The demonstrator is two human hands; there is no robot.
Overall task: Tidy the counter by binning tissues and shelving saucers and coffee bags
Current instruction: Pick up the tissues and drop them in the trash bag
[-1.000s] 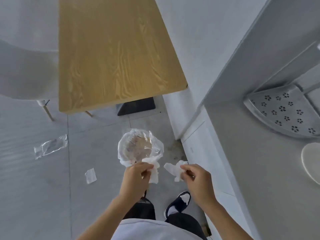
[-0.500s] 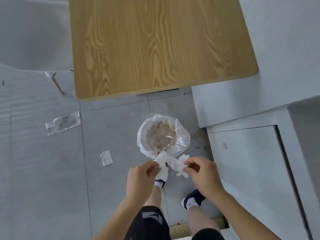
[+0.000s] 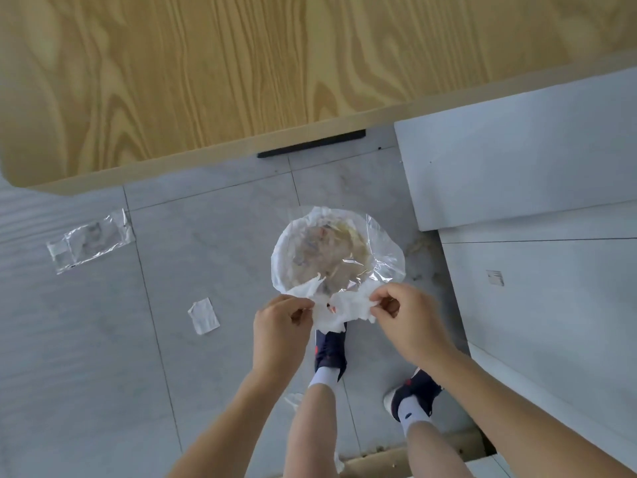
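**Holding crumpled tissue over the lined bin**

Looking straight down, both bare hands meet just past the person's feet. The left hand (image 3: 281, 327) is closed, pinching the left edge of a crumpled white tissue (image 3: 336, 310) between thumb and fingers. The right hand (image 3: 408, 320) is closed too, its thumb and fingertips nipping the tissue's right edge, so the tissue hangs stretched between the two hands.

The tissue sits at the 6 o'clock rim of a round bin (image 3: 336, 251) lined with a clear plastic bag; its upper corners overlap the liner's edge. Brownish waste shows through the bag, too blurred to name.

At 12 o'clock from the bin, a wooden table (image 3: 241, 70) fills the upper part of the view, with a dark base bar (image 3: 312, 148) just visible under its near edge. At 3 o'clock from the bin stands a white cabinet (image 3: 537, 263).

On the grey tiled floor (image 3: 213, 243), a clear plastic wrapper (image 3: 91, 241) lies well apart from the bin at 9 o'clock, and a small white scrap of paper (image 3: 203, 315) lies at about 8 o'clock, near the left hand.

Under the hands, a dark shoe (image 3: 331, 350) with a white sock points toward the bin; the other shoe (image 3: 415, 393) stands at 5 o'clock, beside the cabinet.
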